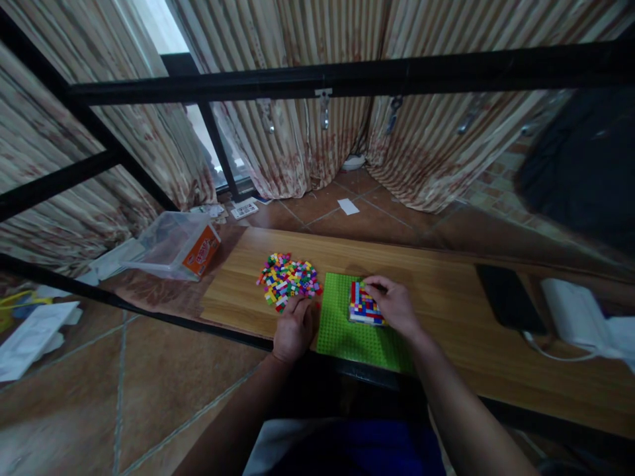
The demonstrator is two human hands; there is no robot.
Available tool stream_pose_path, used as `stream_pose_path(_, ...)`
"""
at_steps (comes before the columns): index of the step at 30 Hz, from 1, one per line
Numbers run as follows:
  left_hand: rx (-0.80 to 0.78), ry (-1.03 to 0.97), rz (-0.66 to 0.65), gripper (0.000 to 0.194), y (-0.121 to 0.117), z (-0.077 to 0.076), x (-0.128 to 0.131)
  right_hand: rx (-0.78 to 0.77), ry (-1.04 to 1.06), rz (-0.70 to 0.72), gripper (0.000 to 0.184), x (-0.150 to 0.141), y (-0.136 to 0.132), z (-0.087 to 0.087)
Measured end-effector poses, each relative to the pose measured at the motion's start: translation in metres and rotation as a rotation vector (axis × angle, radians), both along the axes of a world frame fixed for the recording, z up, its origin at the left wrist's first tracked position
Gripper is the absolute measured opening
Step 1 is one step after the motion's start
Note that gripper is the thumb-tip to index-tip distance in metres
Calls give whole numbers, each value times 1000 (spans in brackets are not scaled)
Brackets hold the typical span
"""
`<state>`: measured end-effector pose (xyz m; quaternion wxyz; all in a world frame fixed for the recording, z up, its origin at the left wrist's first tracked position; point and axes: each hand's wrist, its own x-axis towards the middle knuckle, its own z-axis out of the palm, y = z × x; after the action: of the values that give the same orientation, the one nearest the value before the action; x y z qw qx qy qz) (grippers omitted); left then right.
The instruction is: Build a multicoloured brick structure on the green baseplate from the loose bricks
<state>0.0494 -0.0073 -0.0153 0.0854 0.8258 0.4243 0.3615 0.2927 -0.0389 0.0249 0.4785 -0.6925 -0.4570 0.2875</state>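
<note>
A green baseplate (342, 330) lies on the wooden table near its front edge. On it stands a small square block of many-coloured bricks (364, 305). My right hand (394, 305) rests over the block's right side, fingers curled and pinched at its top edge. To the left of the plate lies a heap of small loose coloured bricks (288, 277). My left hand (294, 329) sits at the near edge of that heap, fingers bent down onto the bricks; what they hold is hidden.
A clear plastic box with an orange label (176, 246) lies at the table's far left. A black phone (506, 296) and a white charger with cable (570, 311) lie at the right. Black frame bars (347, 76) cross overhead; curtains hang behind.
</note>
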Motion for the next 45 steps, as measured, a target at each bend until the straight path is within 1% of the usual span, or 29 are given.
stream_pose_path(6,-12,-5,12,19,-1,0,1,-40,-83,69,24,5,4,1)
stream_pose_path(14,-46,-27,6,21,-3,1,2,-52,-3,90,25,11,4,-5)
stream_pose_path(23,-63,-18,2,21,-3,3,2,-86,25,69,29,10,5,-5)
stream_pose_path(27,-47,-31,5,21,-3,2,2,-71,21,100,29,10,7,-4)
stream_pose_path(32,-36,-26,3,22,-3,0,2,-56,1,143,31,17,6,-7)
stream_pose_path(34,-41,-36,7,22,-3,0,2,-45,-41,117,33,16,4,-5)
stream_pose_path(36,-53,-53,12,23,-5,0,2,15,-151,29,34,7,-2,4)
stream_pose_path(37,-61,-60,14,24,-5,0,2,73,-225,-26,32,-2,-6,10)
stream_pose_path(38,-68,-66,17,24,-6,0,2,138,-295,-46,29,-14,-10,16)
stream_pose_path(39,-75,-70,19,25,-6,-1,2,187,-335,-34,26,-27,-14,22)
stream_pose_path(40,-83,-75,20,26,-6,-1,2,204,-355,4,25,-42,-17,27)
stream_pose_path(42,-98,-86,15,28,-7,-1,1,177,-410,167,24,-73,-21,31)
stream_pose_path(44,-109,-102,6,28,-7,-1,2,106,-529,274,26,-99,-20,27)
stream_pose_path(45,-109,-113,2,28,-7,-1,2,49,-596,280,26,-109,-19,23)
